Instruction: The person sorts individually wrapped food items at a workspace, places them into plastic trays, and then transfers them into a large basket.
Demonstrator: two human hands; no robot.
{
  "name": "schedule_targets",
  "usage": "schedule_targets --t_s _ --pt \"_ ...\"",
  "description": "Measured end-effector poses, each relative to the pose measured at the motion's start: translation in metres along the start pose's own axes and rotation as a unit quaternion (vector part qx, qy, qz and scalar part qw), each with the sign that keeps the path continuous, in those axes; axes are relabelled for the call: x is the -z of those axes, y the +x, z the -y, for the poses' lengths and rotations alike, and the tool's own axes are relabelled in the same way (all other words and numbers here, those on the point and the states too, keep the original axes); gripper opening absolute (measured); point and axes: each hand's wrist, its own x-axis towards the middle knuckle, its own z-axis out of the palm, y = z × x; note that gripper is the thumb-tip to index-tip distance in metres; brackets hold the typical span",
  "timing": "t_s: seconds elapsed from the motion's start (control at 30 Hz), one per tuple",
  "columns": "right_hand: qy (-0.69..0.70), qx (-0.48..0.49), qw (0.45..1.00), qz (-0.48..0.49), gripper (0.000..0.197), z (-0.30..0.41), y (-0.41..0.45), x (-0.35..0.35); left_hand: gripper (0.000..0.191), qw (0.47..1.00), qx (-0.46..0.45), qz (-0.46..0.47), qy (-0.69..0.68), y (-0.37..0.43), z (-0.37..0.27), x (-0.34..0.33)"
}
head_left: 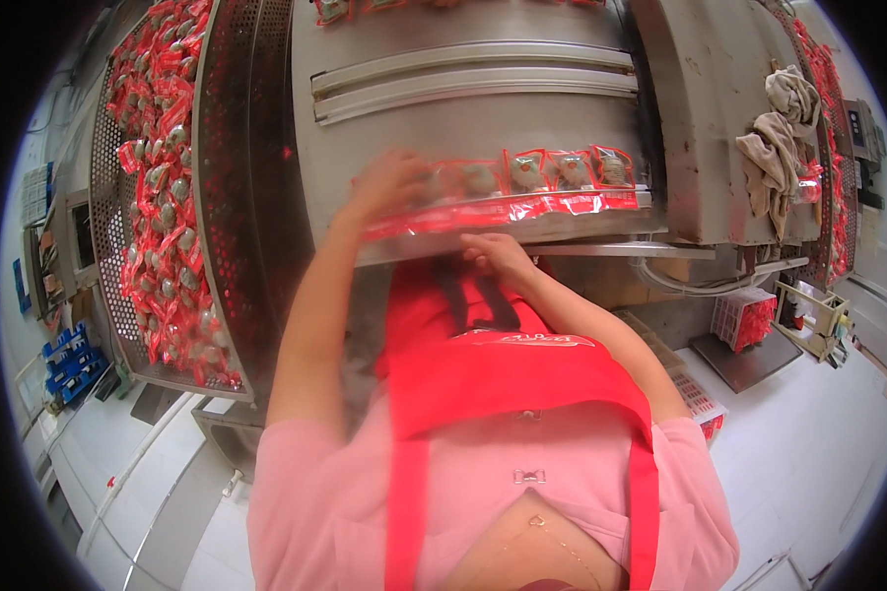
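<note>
My left hand (395, 185), blurred, is over the left part of a row of red-and-clear plastic pouches (528, 171). Whether its fingers grip a pouch cannot be made out. The pouches lie side by side on a steel machine bed (443, 133), each with a greyish-green, rounded item inside. Their red printed ends (521, 210) point towards me across a metal strip (599, 198) at the front edge. Below that edge, close to my red apron (510, 369), is my right hand (499, 257) with its fingers partly curled. Nothing shows clearly in its grasp.
Two raised metal bars (473, 74) cross the bed, with more pouches (332, 10) beyond. To the left stands a perforated metal bin (225, 221) heaped with filled pouches (166, 214). Crumpled cloths (772, 155) lie on the steel housing (709, 133) at right. A white crate (728, 314) stands lower right.
</note>
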Motion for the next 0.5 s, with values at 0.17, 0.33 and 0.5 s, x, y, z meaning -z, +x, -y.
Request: schedule_targets --t_s 0.17,0.33,0.5 --pt "-0.039 -0.020 0.996 0.081 0.025 0.003 0.014 -0.043 0.032 0.995 0.085 0.033 -0.029 -0.014 0.019 0.015" --pt "-0.007 -0.050 0.990 0.129 0.023 -0.002 0.027 -0.083 0.031 0.998 0.016 -0.017 -0.053 -0.040 0.062 0.021" --pt "0.097 -0.029 0.989 0.105 0.022 -0.014 0.044 -0.101 0.033 0.998 0.046 0.015 -0.044 -0.044 0.051 0.028"
